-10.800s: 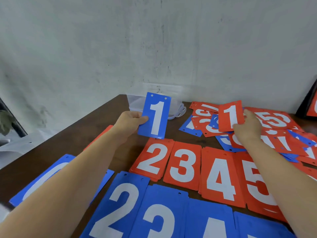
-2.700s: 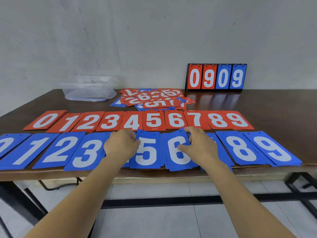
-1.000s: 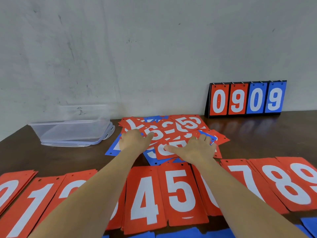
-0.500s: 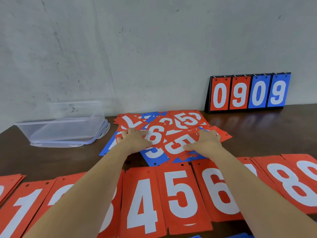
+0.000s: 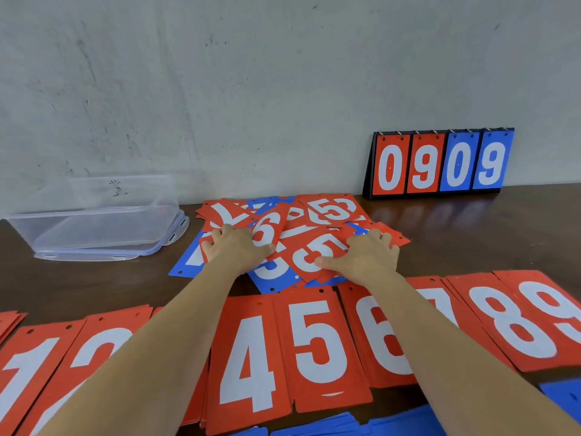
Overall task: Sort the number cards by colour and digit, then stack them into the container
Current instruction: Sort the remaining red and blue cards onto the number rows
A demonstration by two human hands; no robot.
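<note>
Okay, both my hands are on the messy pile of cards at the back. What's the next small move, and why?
Probably pinch the red 5 card under your right hand and draw it back onto the red 5 stack in the sorted row. It looks uppermost on that side of the mixed pile, your thumb rests on it, and its stack lies just in front.

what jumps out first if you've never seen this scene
The big red number cards lie in a digit-ordered row across the foreground. Behind them, the left hand and right hand rest on a jumbled pile of red and blue cards. A scoreboard reading 0909 stands at the back right.
</note>
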